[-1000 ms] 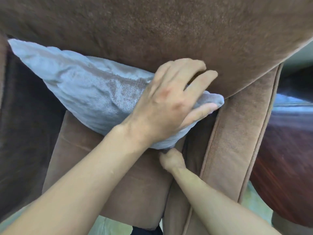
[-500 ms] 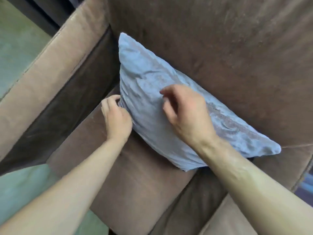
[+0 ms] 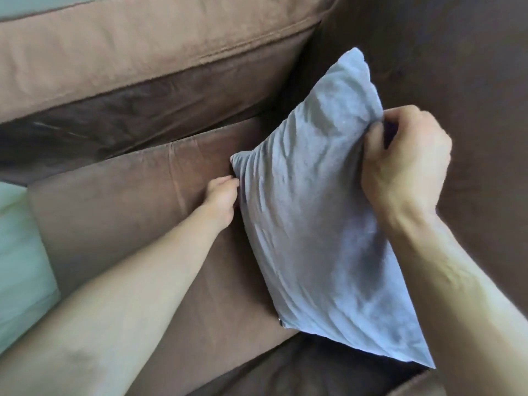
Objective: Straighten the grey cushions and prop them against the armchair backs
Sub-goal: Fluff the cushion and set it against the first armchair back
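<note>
The right hand (image 3: 405, 164) pinched the top edge of the grey cushion (image 3: 320, 218) in a closed fist, fabric bunched between thumb and fingers. The left hand (image 3: 221, 198) pressed bunched fingers against the cushion's lower left corner; whether it gripped cloth could not be told. The cushion stood on the seat (image 3: 137, 224), its long axis slanting from the upper corner down to the right, leaning towards the armchair back (image 3: 457, 67) just behind. The armrest (image 3: 128, 52) lay well left, nothing between.
</note>
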